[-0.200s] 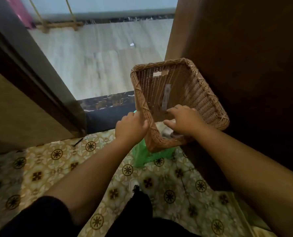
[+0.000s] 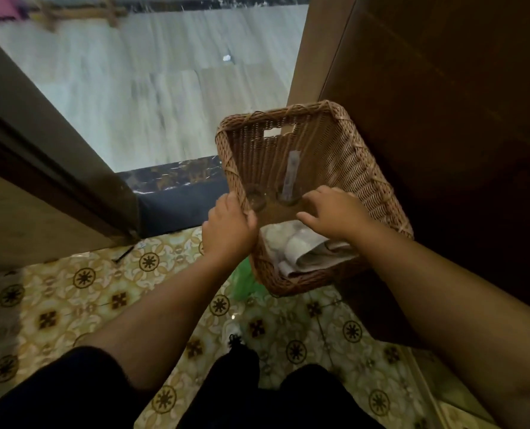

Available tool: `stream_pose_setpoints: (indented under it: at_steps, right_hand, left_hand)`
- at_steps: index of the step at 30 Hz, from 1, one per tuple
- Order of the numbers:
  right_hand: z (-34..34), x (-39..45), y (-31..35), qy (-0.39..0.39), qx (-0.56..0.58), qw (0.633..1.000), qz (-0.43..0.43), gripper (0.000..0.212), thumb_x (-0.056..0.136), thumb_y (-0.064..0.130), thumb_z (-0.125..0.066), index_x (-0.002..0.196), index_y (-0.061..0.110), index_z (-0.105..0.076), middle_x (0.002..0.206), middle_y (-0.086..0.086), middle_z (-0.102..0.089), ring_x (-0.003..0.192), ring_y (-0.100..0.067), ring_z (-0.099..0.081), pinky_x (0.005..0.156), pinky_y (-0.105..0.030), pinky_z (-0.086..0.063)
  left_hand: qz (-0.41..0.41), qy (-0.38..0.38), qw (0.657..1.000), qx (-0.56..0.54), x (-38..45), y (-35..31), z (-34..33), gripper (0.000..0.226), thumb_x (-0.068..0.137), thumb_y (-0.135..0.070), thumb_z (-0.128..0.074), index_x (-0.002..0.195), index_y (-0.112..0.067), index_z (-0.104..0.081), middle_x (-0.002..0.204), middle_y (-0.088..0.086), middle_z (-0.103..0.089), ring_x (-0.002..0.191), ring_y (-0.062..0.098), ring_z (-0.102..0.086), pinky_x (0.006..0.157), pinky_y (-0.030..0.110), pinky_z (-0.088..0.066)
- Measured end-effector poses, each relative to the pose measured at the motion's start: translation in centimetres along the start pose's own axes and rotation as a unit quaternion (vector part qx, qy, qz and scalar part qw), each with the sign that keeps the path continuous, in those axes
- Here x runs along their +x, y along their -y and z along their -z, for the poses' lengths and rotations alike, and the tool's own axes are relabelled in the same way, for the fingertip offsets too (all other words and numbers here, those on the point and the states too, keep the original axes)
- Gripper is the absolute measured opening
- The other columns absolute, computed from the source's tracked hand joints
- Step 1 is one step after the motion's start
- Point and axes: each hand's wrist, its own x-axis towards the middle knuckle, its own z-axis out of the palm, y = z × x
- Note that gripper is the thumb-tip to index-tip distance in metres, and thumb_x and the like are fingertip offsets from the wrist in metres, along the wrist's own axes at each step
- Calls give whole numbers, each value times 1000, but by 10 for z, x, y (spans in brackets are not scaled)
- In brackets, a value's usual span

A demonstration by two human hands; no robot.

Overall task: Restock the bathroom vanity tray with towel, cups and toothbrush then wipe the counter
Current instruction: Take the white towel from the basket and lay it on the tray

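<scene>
The basket (image 2: pixel 313 168) is tipping further toward the camera than it was 0.2 s ago, and the towel (image 2: pixel 304 246) is now showing at its near edge. It is being carried over the tiled floor (image 2: pixel 71 305), beside a dark door (image 2: pixel 443 150). The left hand (image 2: pixel 228 226) is clenching the basket's left rim. The right hand (image 2: pixel 334 212) is reaching inside with fingers spread, gripping nothing. 2 clear cups (image 2: pixel 273 196) are standing mid-basket, and a wrapped toothbrush (image 2: pixel 291 174) is leaning in the right one. The restocking items are probably being gathered; next comes carrying them to the vanity. The door is crowding the right side, while the left is standing open.
</scene>
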Motion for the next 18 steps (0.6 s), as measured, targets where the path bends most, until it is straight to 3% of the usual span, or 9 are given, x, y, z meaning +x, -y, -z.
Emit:
stream_pose_setpoints:
  at_steps: [5, 7, 9, 12, 14, 16, 18]
  right_hand:
    - [-20, 44, -35, 75, -5, 997, 12, 54, 90, 57, -47, 133, 24, -50, 127, -5, -55, 115, -28, -52, 90, -45, -45]
    - [-33, 63, -44, 117, -2, 993, 33, 52, 90, 55, -48, 130, 23, -52, 124, -6, -56, 111, -28, -54, 87, -43, -48]
    - [-47, 84, -48, 165, 3, 985, 59, 48, 90, 52, -50, 124, 19, -55, 119, -7, -58, 105, -27, -56, 83, -41, -50]
    - [-77, 119, -49, 241, -8, 966, 89, 47, 93, 49, -50, 124, 15, -57, 121, -10, -60, 106, -28, -57, 89, -41, -49]
    - [-103, 140, -49, 272, -2, 957, 101, 46, 95, 45, -49, 127, 13, -56, 125, -12, -59, 109, -30, -57, 93, -40, -47]
    - [-131, 157, -50, 277, 6, 955, 108, 42, 97, 38, -49, 126, 9, -57, 126, -15, -60, 109, -31, -57, 89, -35, -45]
    - [-156, 170, -49, 280, 21, 955, 92, 36, 98, 28, -47, 122, 5, -59, 126, -17, -60, 110, -31, -57, 85, -34, -43]
  left_hand:
    - [76, 13, 989, -127, 6, -10, -20, 66, 100, -37, -38, 154, -9, -13, 160, 17, -23, 144, 33, -26, 116, 48, -27]
    - [140, 27, 972, -189, 7, -12, -27, 69, 101, -40, -34, 156, -12, -1, 164, 13, -10, 149, 28, -15, 118, 42, -18]
    - [203, 29, 949, -241, 7, -17, -33, 69, 102, -43, -30, 156, -18, 3, 165, 9, -11, 148, 26, -18, 115, 39, -19]
    - [222, -6, 936, -272, 3, -24, -39, 60, 103, -44, -29, 156, -23, -10, 158, 3, -31, 135, 19, -38, 102, 28, -26]
    - [208, -41, 941, -265, 1, -26, -40, 48, 103, -40, -32, 148, -24, -29, 136, -2, -51, 116, 12, -49, 91, 26, -32]
    - [207, -60, 946, -243, 1, -26, -41, 40, 103, -38, -34, 140, -24, -39, 119, -8, -54, 106, 9, -53, 83, 25, -36]
    - [196, -68, 952, -225, 2, -25, -41, 34, 103, -37, -35, 134, -26, -43, 113, -13, -54, 98, -3, -53, 76, 13, -38]
